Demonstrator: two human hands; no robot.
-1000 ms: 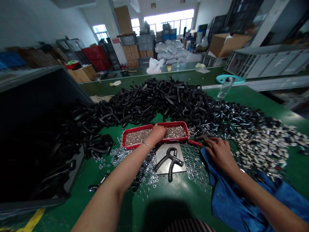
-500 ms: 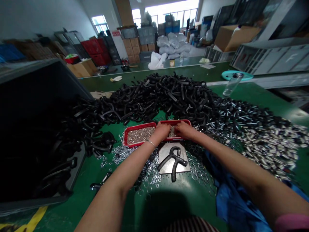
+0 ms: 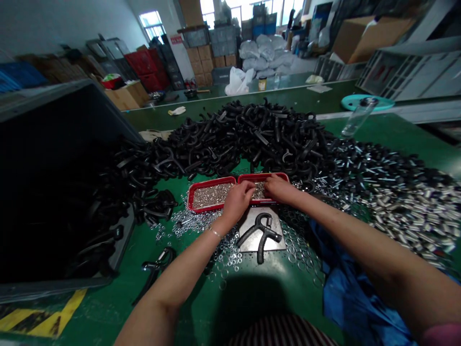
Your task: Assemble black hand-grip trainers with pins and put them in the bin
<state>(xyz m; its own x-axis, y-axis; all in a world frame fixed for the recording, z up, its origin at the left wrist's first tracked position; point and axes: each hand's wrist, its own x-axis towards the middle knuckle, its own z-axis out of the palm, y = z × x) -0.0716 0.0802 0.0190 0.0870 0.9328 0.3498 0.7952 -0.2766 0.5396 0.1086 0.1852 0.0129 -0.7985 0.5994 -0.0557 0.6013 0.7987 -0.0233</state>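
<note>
My left hand [image 3: 237, 201] hovers over the near left edge of the right-hand red tray [image 3: 264, 175]. Its thumb and fingertips are pinched together, and whatever sits between them is too small to make out. The fingers of my right hand [image 3: 280, 188] are closed and dip among the small metal pieces [image 3: 258, 191] in that same tray. Just below both hands, a black hand grip strengthener [image 3: 264, 234] with a small spring at its curved top lies on a square metal plate [image 3: 248, 246]. Beside it stands a second red tray [image 3: 190, 204] of tiny metal pieces.
A large heap of black handles [image 3: 248, 132] arches behind the trays. Loose rings and nuts [image 3: 230, 254] surround the plate. Metal cylinders [image 3: 414, 211] and a glass bottle [image 3: 359, 117] are at right. A dark crate [image 3: 124, 240] and another grip strengthener [image 3: 158, 264] are at left.
My left hand has drawn back toward me from the right-hand tray, fingers pinched. My right hand stays in that tray. The view has tilted slightly downward.
</note>
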